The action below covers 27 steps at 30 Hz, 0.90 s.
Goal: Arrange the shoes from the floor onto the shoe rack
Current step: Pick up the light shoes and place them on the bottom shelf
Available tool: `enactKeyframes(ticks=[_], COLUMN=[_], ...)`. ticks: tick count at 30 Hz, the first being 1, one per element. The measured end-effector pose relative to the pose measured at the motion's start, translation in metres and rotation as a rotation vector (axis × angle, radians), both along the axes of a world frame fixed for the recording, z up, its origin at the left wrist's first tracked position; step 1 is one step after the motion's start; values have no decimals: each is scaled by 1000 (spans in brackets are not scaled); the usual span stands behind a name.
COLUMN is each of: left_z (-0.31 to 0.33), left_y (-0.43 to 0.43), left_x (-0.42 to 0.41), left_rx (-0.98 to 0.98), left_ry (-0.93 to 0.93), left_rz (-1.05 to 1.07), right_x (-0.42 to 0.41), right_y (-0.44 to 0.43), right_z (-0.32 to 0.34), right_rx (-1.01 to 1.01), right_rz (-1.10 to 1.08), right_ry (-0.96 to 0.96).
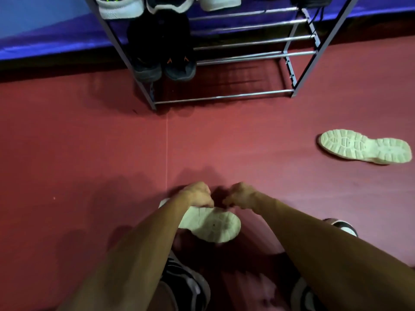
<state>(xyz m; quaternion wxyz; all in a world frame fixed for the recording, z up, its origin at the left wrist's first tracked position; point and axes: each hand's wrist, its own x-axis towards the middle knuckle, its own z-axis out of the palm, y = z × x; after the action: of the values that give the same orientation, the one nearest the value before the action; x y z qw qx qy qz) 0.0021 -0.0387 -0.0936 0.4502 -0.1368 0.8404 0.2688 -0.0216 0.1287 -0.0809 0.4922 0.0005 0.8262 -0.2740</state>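
A white shoe (pixel 213 225) lies sole-up on the red floor just in front of me. My left hand (pixel 195 195) grips its far edge with curled fingers. My right hand (pixel 239 196) sits curled right beside it, at the same edge of the shoe; what its fingers hold is hidden. A second white shoe (pixel 363 146) lies sole-up on the floor at the right. The metal shoe rack (pixel 224 96) stands ahead, with a dark pair (pixel 165 66) on a lower shelf at the left and light shoes (pixel 121 7) on the shelf above.
A blue-purple wall panel (pixel 45 30) runs behind the rack. Black-and-white shoes (pixel 186 286) are on my feet at the bottom, another (pixel 343 227) at the right. The rack's right side shows bare bars (pixel 251 41). A seam (pixel 166 153) runs down the floor.
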Motion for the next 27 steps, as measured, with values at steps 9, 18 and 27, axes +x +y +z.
enactKeyframes(ticks=[9, 18, 27], left_z=[-23, 23, 110], left_y=[4, -13, -4], left_x=[14, -23, -85], left_rx=[-183, -121, -126], left_ry=[-39, -36, 504], left_rz=[-285, -277, -171], right_x=[29, -11, -84], right_y=[-3, -8, 11], right_z=[-16, 13, 83], right_rx=[156, -1, -278], right_rz=[241, 87, -731], right_ry=[92, 95, 313])
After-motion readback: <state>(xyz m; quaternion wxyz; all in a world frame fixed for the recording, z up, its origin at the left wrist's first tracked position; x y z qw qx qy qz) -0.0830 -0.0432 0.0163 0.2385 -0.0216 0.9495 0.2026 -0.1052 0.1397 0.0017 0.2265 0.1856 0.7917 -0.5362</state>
